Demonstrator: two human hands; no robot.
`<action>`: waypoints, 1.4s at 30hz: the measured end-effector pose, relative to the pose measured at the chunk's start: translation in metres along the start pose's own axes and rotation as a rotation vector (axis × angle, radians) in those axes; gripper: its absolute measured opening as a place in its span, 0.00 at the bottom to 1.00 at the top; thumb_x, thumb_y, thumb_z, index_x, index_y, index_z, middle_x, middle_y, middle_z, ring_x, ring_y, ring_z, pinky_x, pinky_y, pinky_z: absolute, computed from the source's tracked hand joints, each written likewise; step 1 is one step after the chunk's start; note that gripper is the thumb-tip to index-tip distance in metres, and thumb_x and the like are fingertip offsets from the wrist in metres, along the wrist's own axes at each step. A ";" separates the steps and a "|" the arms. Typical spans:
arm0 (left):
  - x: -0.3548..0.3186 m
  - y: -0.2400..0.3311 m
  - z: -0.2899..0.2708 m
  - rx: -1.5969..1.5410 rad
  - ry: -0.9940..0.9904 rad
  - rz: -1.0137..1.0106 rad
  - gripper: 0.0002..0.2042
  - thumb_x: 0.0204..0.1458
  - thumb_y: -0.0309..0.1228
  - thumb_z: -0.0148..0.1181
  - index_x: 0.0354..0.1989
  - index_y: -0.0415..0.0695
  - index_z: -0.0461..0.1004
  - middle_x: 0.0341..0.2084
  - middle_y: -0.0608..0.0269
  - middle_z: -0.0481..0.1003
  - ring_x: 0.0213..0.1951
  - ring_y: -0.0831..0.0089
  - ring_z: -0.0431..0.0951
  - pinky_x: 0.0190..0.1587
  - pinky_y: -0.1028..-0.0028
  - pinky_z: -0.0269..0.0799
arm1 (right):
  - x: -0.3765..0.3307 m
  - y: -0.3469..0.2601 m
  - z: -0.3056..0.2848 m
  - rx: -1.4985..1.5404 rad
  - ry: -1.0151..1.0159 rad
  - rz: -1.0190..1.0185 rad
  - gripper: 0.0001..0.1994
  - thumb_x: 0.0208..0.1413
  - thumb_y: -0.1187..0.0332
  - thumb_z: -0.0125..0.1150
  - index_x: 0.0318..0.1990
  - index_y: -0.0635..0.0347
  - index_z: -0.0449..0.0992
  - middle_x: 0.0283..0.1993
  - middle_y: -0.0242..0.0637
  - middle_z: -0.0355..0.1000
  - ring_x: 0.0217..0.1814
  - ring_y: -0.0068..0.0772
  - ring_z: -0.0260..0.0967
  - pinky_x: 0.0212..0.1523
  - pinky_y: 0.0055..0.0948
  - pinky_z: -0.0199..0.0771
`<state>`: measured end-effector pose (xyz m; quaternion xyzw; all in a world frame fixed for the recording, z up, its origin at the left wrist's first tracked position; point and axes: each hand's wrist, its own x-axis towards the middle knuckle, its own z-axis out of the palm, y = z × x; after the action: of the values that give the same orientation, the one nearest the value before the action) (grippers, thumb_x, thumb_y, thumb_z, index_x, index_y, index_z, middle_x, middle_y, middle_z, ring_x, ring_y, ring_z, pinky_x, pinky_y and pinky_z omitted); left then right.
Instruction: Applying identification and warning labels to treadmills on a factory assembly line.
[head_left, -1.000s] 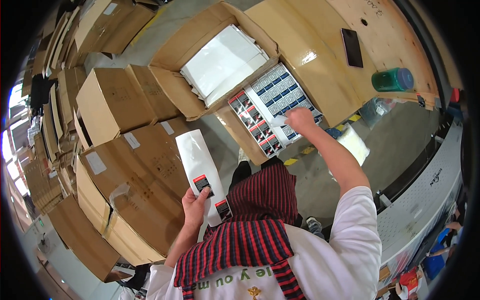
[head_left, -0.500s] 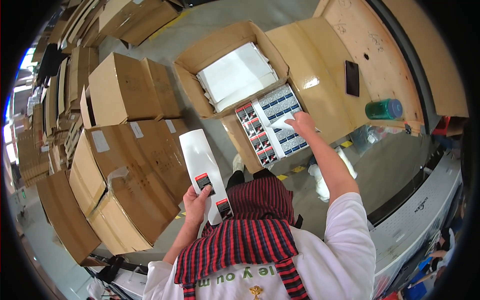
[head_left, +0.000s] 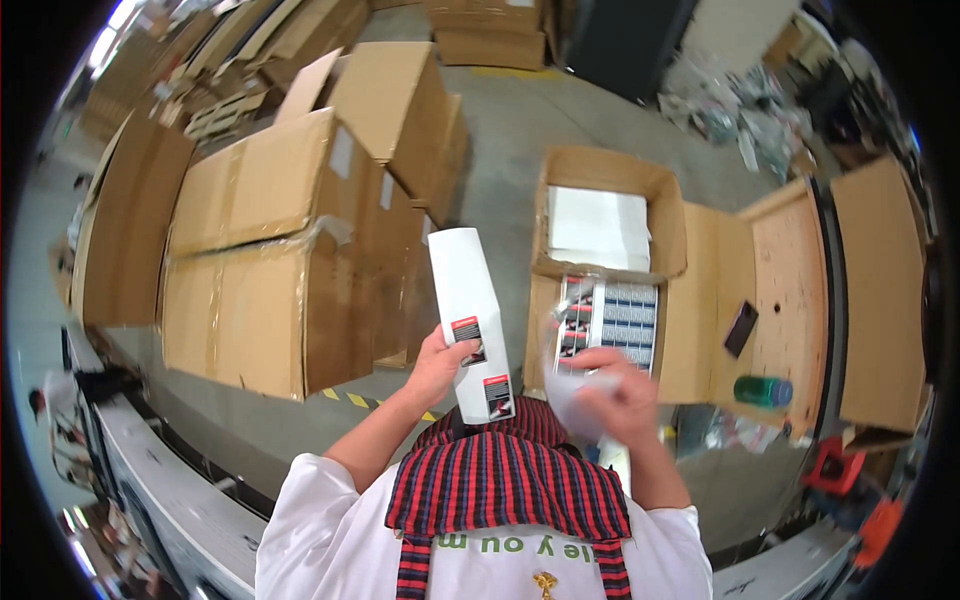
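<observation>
My left hand [head_left: 438,362] grips a long white carton [head_left: 470,317] with small red and black labels, held upright in front of my chest. My right hand [head_left: 612,395] is blurred with motion, closed around a pale packet [head_left: 566,372] just lifted near the front of an open cardboard box [head_left: 600,170]. That box holds rows of small blue-and-white packs [head_left: 628,311] at the near end and a white sheet [head_left: 598,224] at the far end. A red and black striped scarf [head_left: 510,480] hangs over my white shirt.
Large sealed cardboard boxes [head_left: 270,260] are stacked to my left. A wooden board [head_left: 790,280] to the right carries a black phone [head_left: 741,328] and a green bottle [head_left: 764,390]. Yellow-black floor tape [head_left: 350,398] runs below. Another person [head_left: 50,410] stands far left.
My right hand has pulled back from the box toward my chest with a packet. The view has swung, so the open box now sits to the right.
</observation>
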<state>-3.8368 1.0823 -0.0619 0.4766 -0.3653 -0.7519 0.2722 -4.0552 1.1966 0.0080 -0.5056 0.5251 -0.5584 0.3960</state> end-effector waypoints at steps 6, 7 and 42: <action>-0.041 0.026 -0.011 -0.375 -0.054 0.051 0.14 0.52 0.26 0.46 0.48 0.38 0.63 0.40 0.57 0.71 0.39 0.70 0.73 0.42 0.72 0.71 | 0.029 -0.008 0.088 -0.173 -0.808 -0.457 0.10 0.44 0.64 0.60 0.21 0.61 0.70 0.50 0.38 0.64 0.58 0.47 0.53 0.55 0.44 0.52; -0.066 0.032 -0.020 -0.484 -0.089 0.127 0.14 0.53 0.26 0.46 0.48 0.38 0.63 0.40 0.56 0.71 0.39 0.69 0.73 0.42 0.72 0.71 | 0.027 -0.019 0.101 -0.187 -0.906 -0.551 0.11 0.44 0.64 0.59 0.20 0.61 0.70 0.51 0.38 0.64 0.59 0.48 0.52 0.55 0.46 0.51; -0.451 -0.060 -0.392 -0.813 1.367 1.160 0.14 0.50 0.24 0.51 0.46 0.36 0.66 0.41 0.61 0.71 0.42 0.74 0.71 0.46 0.74 0.66 | -0.043 -0.071 0.735 0.339 -1.750 0.066 0.03 0.47 0.78 0.56 0.31 0.67 0.71 0.27 0.28 0.70 0.27 0.12 0.63 0.28 0.14 0.64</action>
<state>-3.3021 1.3450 0.0135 0.4258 -0.0201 -0.1328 0.8948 -3.3205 1.1108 0.0260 -0.6702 -0.0407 -0.0309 0.7404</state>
